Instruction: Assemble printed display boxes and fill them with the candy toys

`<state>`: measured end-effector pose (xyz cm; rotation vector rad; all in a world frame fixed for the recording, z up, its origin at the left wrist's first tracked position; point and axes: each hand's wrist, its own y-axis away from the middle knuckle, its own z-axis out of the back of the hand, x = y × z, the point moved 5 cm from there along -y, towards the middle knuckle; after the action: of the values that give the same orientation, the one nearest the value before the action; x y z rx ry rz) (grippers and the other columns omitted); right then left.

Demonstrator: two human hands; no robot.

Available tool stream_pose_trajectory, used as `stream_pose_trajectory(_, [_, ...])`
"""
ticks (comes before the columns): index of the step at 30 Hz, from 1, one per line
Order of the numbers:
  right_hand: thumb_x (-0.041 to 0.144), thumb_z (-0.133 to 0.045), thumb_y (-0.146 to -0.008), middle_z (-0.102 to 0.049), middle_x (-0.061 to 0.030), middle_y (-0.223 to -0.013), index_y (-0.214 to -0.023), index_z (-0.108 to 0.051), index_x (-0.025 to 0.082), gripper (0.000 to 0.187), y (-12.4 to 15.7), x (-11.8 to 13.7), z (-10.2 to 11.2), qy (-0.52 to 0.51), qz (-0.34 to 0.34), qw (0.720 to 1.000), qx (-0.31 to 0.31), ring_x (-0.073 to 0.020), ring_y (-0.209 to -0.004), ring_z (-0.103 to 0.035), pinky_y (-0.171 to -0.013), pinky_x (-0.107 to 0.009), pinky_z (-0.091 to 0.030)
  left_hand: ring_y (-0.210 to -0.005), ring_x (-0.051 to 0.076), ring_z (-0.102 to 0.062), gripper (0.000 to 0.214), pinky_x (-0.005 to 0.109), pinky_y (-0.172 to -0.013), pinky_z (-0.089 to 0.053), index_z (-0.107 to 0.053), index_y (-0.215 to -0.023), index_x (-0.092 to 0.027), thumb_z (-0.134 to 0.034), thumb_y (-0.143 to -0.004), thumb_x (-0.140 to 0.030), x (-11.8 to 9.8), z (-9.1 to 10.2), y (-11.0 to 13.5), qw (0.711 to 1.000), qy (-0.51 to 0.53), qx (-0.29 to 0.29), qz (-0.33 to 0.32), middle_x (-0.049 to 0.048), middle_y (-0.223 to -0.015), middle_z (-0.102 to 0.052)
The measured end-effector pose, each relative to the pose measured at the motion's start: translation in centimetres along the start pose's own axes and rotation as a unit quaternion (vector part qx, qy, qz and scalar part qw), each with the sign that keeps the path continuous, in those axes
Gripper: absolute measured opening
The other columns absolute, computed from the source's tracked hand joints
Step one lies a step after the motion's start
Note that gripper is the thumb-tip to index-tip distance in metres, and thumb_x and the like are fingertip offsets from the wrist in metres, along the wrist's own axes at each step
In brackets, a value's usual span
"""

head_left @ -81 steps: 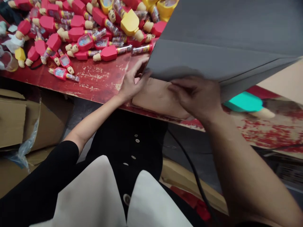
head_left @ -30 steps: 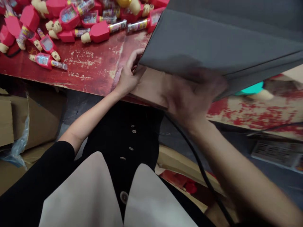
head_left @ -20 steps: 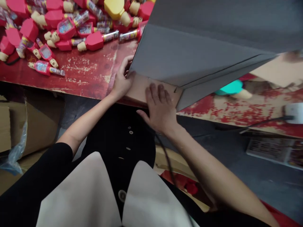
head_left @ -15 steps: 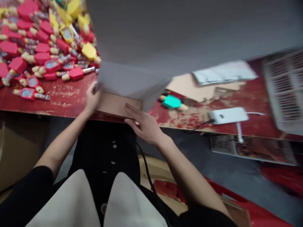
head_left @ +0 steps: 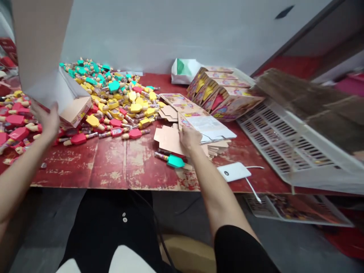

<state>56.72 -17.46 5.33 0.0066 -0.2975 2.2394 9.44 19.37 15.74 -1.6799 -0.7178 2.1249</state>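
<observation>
At the left, my left hand point(head_left: 47, 121) grips the lower edge of an open cardboard display box point(head_left: 75, 108); its tall back panel stands up and the box tilts over the pile of toys. The tips of that hand's fingers are partly hidden. My right hand point(head_left: 190, 140) is closed on the near edge of a flat, unfolded printed carton point(head_left: 169, 138), which lies on a stack of similar flat pieces. Just below it is a green paddle-shaped toy point(head_left: 175, 161) with a clear tube end. Pink toys point(head_left: 78, 139) and yellow toys point(head_left: 136, 108) lie around the box.
Filled printed boxes point(head_left: 227, 98) stand at the back right, beside a white plastic crate point(head_left: 278, 148) leaning on the red table point(head_left: 110, 167). A white power bank point(head_left: 234, 171) with cables lies near the front edge. Green toys point(head_left: 99, 77) are heaped by the wall.
The cardboard box has moved from in front of my body to the left with my left hand. My right hand has left it and reached right to the flat cartons. The view has shifted.
</observation>
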Motion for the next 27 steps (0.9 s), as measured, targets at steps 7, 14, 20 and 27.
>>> stream_pose_trajectory(7, [0.026, -0.032, -0.104, -0.071, -0.0222, -0.12, -0.127, -0.069, 0.009, 0.047, 7.8, 3.3, 5.7, -0.012, 0.091, 0.989, -0.116, -0.0251, -0.115, -0.066, -0.1, -0.036, -0.047, -0.112, 0.028, -0.07, 0.059, 0.05, -0.103, -0.057, -0.069, -0.107, -0.015, -0.074, -0.078, -0.066, -7.0, -7.0, 19.9, 0.843, 0.292, 0.334, 0.305, 0.0129, -0.118, -0.074])
stream_pose_trajectory(14, [0.028, -0.054, -0.099, -0.068, -0.0126, -0.134, -0.133, -0.065, 0.02, 0.037, 22.3, 9.8, 6.7, -0.26, 0.324, 0.88, -0.228, -0.0222, -0.128, -0.064, -0.114, -0.041, -0.051, -0.099, 0.024, -0.075, 0.049, 0.04, -0.104, -0.055, -0.068, -0.092, -0.012, -0.097, -0.056, -0.028, -11.0, -15.0, 27.9, 0.73, 0.438, 0.265, 0.453, 0.006, -0.09, -0.078])
stream_pose_trajectory(20, [0.071, -0.066, -0.081, -0.073, -0.0176, -0.115, -0.126, -0.064, 0.016, 0.071, 14.3, 6.6, 6.7, -0.601, 0.015, 0.798, -0.037, -0.0281, -0.109, -0.072, -0.089, -0.043, -0.063, -0.088, 0.02, -0.076, 0.054, 0.038, -0.095, -0.06, -0.069, -0.102, -0.014, -0.096, -0.062, -0.038, -10.2, -11.7, 26.3, 0.687, 0.428, 0.405, 0.426, 0.0061, -0.093, -0.079])
stream_pose_trajectory(27, [0.053, -0.082, -0.073, -0.075, -0.0136, -0.114, -0.11, -0.071, 0.016, 0.053, 12.0, 9.6, 14.6, -0.643, 0.069, 0.762, -0.034, -0.024, -0.095, -0.073, -0.084, -0.037, -0.062, -0.113, 0.028, -0.072, 0.042, 0.039, -0.103, -0.055, -0.075, -0.105, -0.015, -0.06, -0.097, -0.053, -17.5, -6.9, 20.1, 0.874, 0.047, 0.453, -0.172, 0.014, -0.107, -0.077])
